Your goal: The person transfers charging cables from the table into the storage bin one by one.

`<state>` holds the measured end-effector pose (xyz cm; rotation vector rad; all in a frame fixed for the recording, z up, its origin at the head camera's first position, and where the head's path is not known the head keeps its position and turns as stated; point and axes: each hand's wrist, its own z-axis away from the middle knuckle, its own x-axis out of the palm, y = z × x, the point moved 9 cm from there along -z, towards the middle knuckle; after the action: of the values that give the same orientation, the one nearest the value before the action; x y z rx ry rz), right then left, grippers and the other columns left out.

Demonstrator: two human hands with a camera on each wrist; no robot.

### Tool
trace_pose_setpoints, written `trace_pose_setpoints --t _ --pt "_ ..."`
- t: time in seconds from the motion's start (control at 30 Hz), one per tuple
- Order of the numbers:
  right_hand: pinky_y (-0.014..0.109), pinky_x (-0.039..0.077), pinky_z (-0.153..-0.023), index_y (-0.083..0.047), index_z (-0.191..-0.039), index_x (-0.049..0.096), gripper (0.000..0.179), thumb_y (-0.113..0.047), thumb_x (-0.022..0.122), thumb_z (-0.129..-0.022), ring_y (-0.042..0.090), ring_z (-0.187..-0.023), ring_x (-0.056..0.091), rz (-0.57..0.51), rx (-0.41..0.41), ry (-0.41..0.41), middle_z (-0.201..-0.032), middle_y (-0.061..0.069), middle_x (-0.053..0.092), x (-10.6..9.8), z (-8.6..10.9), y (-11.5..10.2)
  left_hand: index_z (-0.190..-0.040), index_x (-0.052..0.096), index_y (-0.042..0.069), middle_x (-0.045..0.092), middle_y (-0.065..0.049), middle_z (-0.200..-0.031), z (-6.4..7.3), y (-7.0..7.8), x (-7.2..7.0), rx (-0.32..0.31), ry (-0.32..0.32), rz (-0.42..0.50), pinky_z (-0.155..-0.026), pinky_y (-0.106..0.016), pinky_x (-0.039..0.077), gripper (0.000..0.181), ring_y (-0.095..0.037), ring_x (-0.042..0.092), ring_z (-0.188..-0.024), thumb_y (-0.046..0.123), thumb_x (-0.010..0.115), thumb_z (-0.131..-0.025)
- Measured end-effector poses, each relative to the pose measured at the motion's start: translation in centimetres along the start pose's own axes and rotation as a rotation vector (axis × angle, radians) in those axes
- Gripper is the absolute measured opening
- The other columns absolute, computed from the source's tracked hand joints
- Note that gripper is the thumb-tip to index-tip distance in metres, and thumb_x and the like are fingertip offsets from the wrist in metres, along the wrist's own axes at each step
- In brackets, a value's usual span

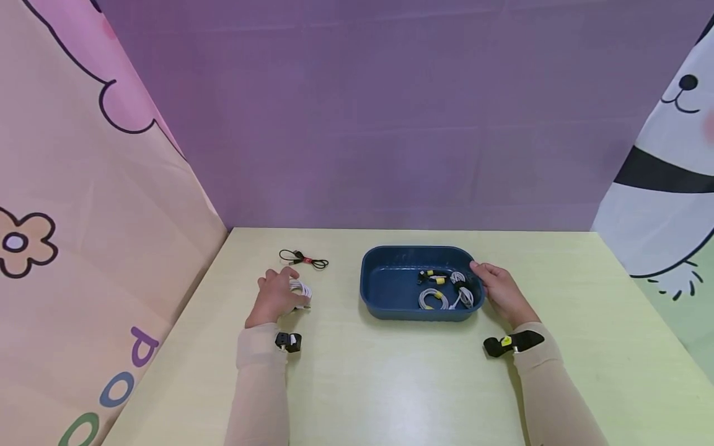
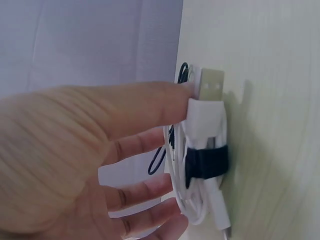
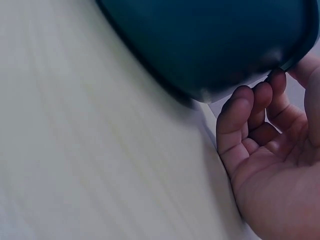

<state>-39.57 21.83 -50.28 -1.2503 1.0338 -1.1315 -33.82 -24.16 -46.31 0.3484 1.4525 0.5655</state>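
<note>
Left grip (image 1: 277, 295) on white cable (image 2: 202, 120), "O" (image 1: 105, 394) leftward

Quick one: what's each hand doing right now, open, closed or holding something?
Left hand: closed around a coiled white cable, thumb at its plug.
Right hand: holding the blue box by its right end.

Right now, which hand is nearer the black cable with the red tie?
Left. The left hand is just short of the black cable, slightly leftward; the right hand is well to its right, at the blue bin.
</note>
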Motion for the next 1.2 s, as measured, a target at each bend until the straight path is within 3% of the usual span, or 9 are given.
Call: trace_pose_setpoints --t 0.43,0.87,1.2 --pt "0.016 0.042 -0.061 -0.012 -0.086 0.06 0.032 -0.037 0.056 -0.105 0.001 -0.066 0.047 0.025 0.036 0.019 -0.072 -0.013 0.049 -0.18 -0.03 0.47 -0.136 0.057 -0.001 0.047 -0.031 -0.13 -0.13 -0.1 0.56 -0.053 0.01 -0.038 -0.085 -0.05 0.05 0.068 -0.044 0.041 -0.114 0.021 0.084 -0.078" --pt "0.016 0.043 -0.062 -0.013 -0.087 0.061 0.032 -0.04 0.058 -0.104 0.001 -0.068 0.049 0.042 0.035 0.013 -0.075 -0.012 0.051 -0.22 -0.23 0.46 -0.131 0.065 -0.001 0.062 -0.029 -0.13 -0.31 0.31 0.17 -0.023 0.045 -0.126 -0.09 -0.055 0.052 0.066 -0.051 0.055 -0.12 0.023 0.085 -0.073" --pt "0.016 0.044 -0.064 -0.011 -0.09 0.06 0.033 -0.041 0.058 -0.104 0.002 -0.071 0.049 0.05 0.042 0.013 -0.078 -0.012 0.052 -0.15 -0.14 0.4 -0.127 0.068 0.0 0.068 -0.022 -0.126 -0.46 0.28 0.01 -0.028 0.064 -0.103 -0.087 -0.051 0.053 0.061 -0.039 0.063 -0.11 0.022 0.086 -0.073"
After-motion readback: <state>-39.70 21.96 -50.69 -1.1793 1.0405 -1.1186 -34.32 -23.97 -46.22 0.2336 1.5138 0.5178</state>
